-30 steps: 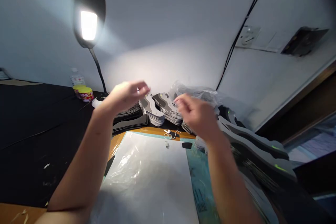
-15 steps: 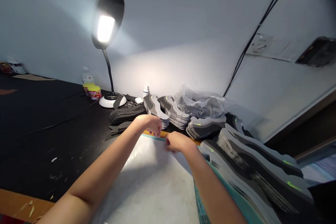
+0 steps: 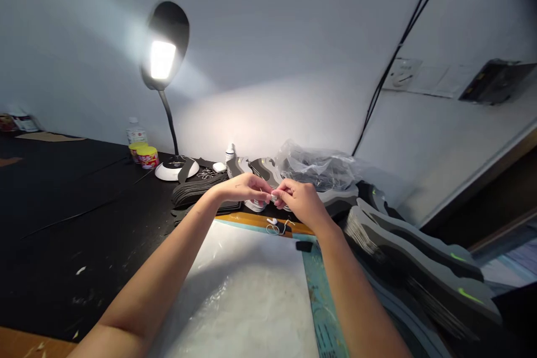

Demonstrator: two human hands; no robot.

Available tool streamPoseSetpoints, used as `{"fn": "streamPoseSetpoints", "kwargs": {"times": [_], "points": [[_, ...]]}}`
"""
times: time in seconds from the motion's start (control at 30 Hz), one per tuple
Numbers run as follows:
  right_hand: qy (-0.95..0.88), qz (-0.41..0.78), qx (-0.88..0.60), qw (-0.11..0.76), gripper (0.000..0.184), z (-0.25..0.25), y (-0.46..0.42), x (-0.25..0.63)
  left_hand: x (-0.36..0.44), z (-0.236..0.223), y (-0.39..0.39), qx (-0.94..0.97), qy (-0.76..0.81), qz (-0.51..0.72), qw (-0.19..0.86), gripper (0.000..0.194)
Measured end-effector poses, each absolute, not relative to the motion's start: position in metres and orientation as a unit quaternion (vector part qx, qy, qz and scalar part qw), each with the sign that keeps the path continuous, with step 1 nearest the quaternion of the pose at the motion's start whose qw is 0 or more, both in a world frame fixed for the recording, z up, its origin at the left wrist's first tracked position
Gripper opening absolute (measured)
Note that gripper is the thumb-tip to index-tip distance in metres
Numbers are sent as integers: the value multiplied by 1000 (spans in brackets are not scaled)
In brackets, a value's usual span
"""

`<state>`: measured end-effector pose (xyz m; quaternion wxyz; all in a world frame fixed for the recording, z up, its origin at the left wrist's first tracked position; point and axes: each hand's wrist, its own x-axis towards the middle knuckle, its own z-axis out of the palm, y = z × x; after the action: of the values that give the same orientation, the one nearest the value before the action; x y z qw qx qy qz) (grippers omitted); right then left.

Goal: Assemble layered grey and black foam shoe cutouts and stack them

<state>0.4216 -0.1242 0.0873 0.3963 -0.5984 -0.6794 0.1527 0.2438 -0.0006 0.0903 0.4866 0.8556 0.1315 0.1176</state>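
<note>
Starting at the counter's [image 3: 62, 190] left end, there's a wide black stretch with just some pale scraps and a cord on it, so I'd say the left elbow has loads of room. Tubs [image 3: 147, 157] sit at the back edge by the wall, probably just to be out of the way. Next is the lamp [image 3: 176, 168], also at the back, head up high, so I guess it lights the hands without blocking them. A dark stack [image 3: 195, 191] lies just right of its base.

The left hand [image 3: 243, 186] reaches over the sheet's [image 3: 243, 291] far edge, fingertips close together against a tiny pale bit [image 3: 274, 198]; can't tell if they grip it or just touch. The right hand [image 3: 301, 201] has it pinched, fingers narrow. Two hands probably because it's so small. It's up in the air, with an earbud-like thing [image 3: 272, 221] on the counter below.

Behind the right hand there's a clear bag [image 3: 314, 165], then grey stacks [image 3: 419, 257] crowd the right side, so the right forearm looks tighter for space.
</note>
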Motion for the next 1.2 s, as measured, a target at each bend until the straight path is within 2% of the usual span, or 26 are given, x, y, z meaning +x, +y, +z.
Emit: {"fn": "streamPoseSetpoints", "kwargs": {"times": [0.17,0.27,0.43,0.67,0.83,1.0,1.2], "points": [[-639,233,-579,449,22,80,-115,424,247,86,2,869,154,166,440,34],[-620,267,-572,465,17,81,-116,424,246,91,-2,877,171,195,406,34],[-617,168,-585,499,12,91,-123,416,244,101,-7,875,175,288,348,32],[-561,287,-526,571,22,88,-117,416,243,101,-6,833,167,318,422,32],[-574,206,-556,565,17,79,-113,418,245,95,-2,846,164,310,401,31],[-585,168,-574,548,17,80,-115,418,247,97,-3,882,133,313,326,28],[-549,142,-597,568,19,81,-114,415,256,102,-22,867,250,387,193,26]]}}
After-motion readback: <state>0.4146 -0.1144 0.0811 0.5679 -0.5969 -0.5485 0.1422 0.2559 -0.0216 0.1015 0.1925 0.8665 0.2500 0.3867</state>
